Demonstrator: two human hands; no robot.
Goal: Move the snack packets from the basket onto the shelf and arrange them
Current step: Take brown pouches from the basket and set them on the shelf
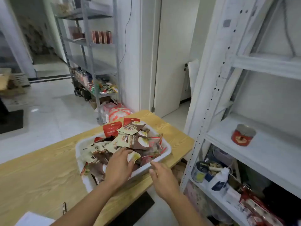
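Our left hand lies flat on the snack packets heaped in the basket, our right hand loose and empty by its near rim; we should pinch a small, squared stack for the shelf at right.

One basket, one jar, packets uncountable.

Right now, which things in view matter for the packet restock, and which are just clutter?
Job: snack packets, white basket, white shelf, left hand, right hand.
Lying about: red jar, white bottle, grey rack.
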